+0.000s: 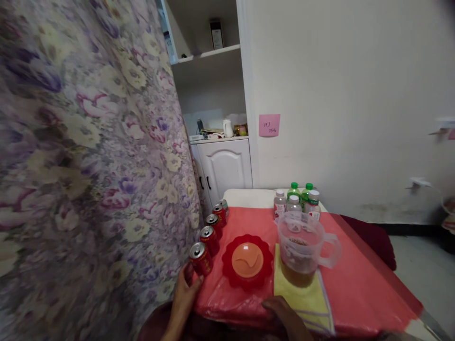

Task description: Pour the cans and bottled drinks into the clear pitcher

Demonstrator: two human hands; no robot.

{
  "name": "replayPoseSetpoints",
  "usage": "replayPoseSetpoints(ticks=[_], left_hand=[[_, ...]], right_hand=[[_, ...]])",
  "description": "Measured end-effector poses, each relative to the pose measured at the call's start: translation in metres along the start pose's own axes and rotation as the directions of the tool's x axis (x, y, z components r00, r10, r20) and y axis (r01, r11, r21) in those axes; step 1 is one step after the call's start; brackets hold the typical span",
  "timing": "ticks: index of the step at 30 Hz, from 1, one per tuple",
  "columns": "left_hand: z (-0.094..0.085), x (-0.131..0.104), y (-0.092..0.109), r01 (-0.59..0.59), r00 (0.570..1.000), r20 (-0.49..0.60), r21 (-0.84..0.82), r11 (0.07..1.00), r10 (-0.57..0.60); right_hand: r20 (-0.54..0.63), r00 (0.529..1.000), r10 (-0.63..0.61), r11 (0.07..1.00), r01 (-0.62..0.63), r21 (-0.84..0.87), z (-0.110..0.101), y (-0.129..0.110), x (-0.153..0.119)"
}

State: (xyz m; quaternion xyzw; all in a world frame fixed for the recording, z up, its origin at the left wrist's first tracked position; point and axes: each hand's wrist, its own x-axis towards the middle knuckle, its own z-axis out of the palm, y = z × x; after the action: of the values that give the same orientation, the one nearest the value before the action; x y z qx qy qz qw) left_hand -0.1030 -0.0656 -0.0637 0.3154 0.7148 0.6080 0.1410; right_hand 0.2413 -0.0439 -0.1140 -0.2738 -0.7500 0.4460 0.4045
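Note:
A red drink can [201, 259] with an unopened-looking silver top stands upright at the near left of the table. My left hand [185, 290] is at its base, with thumb and fingers on either side of the near part. At the front edge my right hand [282, 310] lies low, fingers stretched to the left, holding nothing visible; part of it is hidden. Between the hands sits a red scalloped dish [229, 272] with an orange round piece [247, 260] in its middle. A clear measuring jug [300, 246] with amber liquid rests on a folded yellow cloth [309, 303].
Several more cans [209, 239] line the left edge. Behind the jug stand clear bottles with white caps [279, 204] and green-capped bottles [293, 190]. A red cover [362, 279] lies over the table. A floral curtain [106, 166] hangs close on the left.

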Motion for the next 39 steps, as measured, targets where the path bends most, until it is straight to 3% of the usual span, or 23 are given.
replayPoseSetpoints(ticks=[4,11,16,22,27,31,39], left_hand=[[-0.004,-0.019,-0.003,-0.012,1.0,-0.011,0.065,0.998,0.013],[0.022,-0.049,0.007,-0.108,0.979,0.185,0.122,0.987,0.084],[0.045,-0.042,0.012,-0.087,0.971,0.23,0.109,0.99,0.06],[0.062,-0.029,0.011,0.007,0.965,0.26,0.047,0.999,-0.019],[0.073,-0.023,0.007,0.141,0.931,0.344,-0.018,0.99,-0.126],[0.081,-0.02,0.006,0.181,0.926,0.346,-0.048,0.982,-0.153],[0.088,-0.012,0.0,0.13,0.941,0.315,0.015,0.991,-0.128]], right_hand=[[0.014,0.998,-0.066,0.998,0.066,0.004,0.001,0.014,0.001],[0.122,0.991,-0.052,0.998,0.055,-0.022,-0.002,0.029,0.003],[0.06,0.992,0.107,0.994,-0.107,0.006,-0.007,0.017,0.007],[-0.047,0.975,0.216,0.958,-0.202,0.202,-0.005,0.009,0.015],[0.101,0.972,0.211,0.898,-0.234,0.372,-0.003,0.009,0.02],[0.139,0.969,0.205,0.862,-0.246,0.444,0.003,0.012,0.021],[0.104,0.976,0.193,0.914,-0.217,0.342,0.003,0.009,0.016]])
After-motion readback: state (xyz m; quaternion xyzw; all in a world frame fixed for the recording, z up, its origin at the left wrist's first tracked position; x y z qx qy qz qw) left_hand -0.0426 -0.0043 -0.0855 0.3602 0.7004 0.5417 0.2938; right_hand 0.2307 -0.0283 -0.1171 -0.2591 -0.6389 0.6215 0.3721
